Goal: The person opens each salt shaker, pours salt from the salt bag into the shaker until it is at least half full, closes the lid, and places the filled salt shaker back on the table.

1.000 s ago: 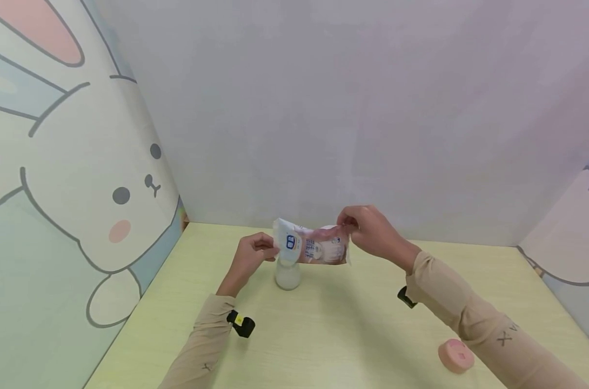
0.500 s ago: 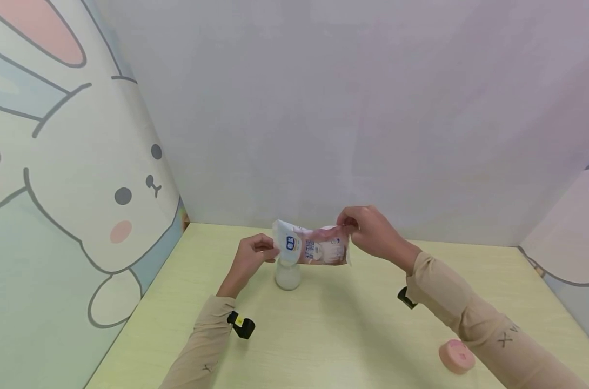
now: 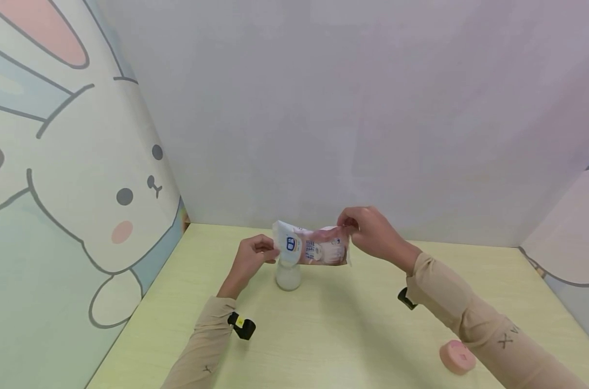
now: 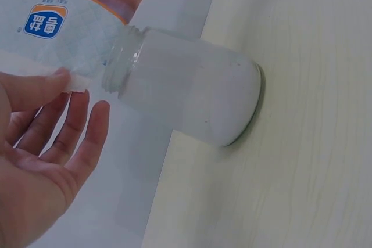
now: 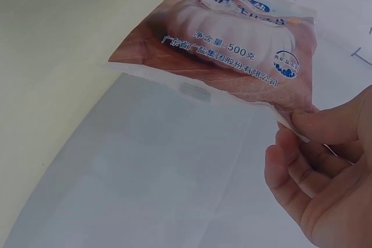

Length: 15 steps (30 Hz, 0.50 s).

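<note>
A salt bag (image 3: 319,247), printed with "500克" and a peeled garlic bulb, is stretched sideways over the far middle of the table. Thumb and fingers of my left hand (image 3: 248,262) pinch its pale blue end, beside the mouth of a glass jar (image 3: 288,279). My right hand (image 3: 374,232) pinches the upper corner of the opposite, brown end and holds it a bit higher. In the left wrist view the jar (image 4: 192,85) is lidless, with whitish contents, and the bag's end (image 4: 75,45) overlaps its threaded neck. The right wrist view shows the bag's sealed edge (image 5: 197,92).
A round pink lid (image 3: 457,356) lies near the front right, beside my right sleeve (image 3: 489,324). The pale yellow table (image 3: 314,346) meets a grey back wall (image 3: 353,108). Cartoon rabbit panels (image 3: 90,189) flank it. Black camera mounts (image 3: 242,326) sit on my wrists.
</note>
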### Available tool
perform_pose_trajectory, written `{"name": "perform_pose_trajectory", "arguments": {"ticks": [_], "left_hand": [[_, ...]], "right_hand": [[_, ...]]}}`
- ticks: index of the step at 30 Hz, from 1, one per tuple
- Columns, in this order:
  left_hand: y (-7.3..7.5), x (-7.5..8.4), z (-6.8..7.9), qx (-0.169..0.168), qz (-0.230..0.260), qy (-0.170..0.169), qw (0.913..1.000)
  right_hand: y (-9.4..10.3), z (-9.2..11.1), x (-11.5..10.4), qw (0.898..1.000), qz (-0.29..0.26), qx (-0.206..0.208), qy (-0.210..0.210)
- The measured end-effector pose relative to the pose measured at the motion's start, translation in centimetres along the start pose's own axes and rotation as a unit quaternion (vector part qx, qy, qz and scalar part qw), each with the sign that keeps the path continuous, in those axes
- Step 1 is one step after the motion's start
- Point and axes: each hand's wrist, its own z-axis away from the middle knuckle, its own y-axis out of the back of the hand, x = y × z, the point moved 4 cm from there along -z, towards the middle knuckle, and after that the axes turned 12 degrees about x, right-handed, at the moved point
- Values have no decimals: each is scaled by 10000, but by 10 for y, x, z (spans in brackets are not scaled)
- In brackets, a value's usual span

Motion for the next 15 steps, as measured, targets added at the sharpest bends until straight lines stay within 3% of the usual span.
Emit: {"name": "perform_pose_trajectory", "arguments": {"ticks": [8,15], "left_hand": [[0,-29,-14,158,19,-5,9999],[-1,-30,-14,215,41,-43,9998]], "right_hand": [[-1,0,1,10000,-47,21,33],[-1,0,2,9999,-69,60,53]]}}
